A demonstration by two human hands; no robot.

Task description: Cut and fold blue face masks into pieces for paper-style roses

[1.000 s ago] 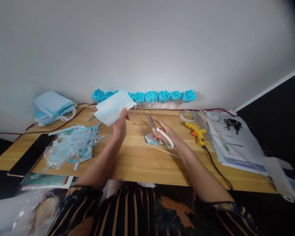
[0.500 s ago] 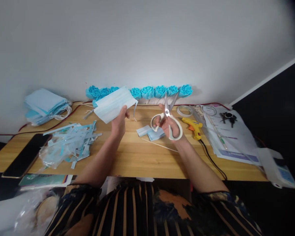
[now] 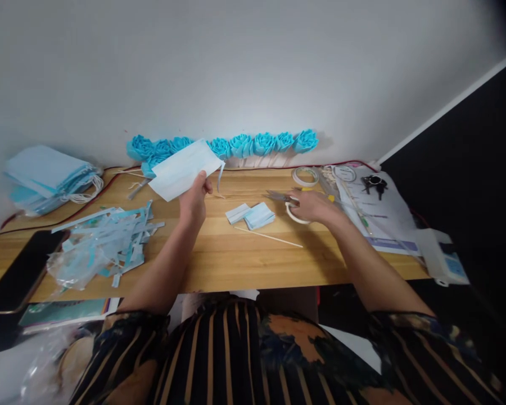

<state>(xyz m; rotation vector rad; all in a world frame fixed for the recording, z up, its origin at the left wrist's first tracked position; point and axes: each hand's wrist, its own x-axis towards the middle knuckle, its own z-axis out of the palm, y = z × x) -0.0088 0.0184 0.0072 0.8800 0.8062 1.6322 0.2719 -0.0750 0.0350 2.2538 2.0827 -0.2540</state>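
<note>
Left hand [image 3: 194, 199]: thumb and fingers pinched on the lower edge of a pale blue face mask [image 3: 184, 169], held tilted above the table [image 3: 236, 264]. Right hand [image 3: 314, 205]: curled around the white handles of the scissors [image 3: 284, 198], low at the tabletop, blades pointing left. Folded mask pieces [image 3: 253, 215] lie between the hands, a thin stick [image 3: 267, 237] just in front. Cut strips [image 3: 105, 239] are heaped left; blue roses [image 3: 236, 145] line the wall.

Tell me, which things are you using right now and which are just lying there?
In use: pale blue pleated face mask in left hand; white-handled metal scissors in right hand.
Lying about: flat black phone; dark bunch of keys; clear tape roll.
</note>
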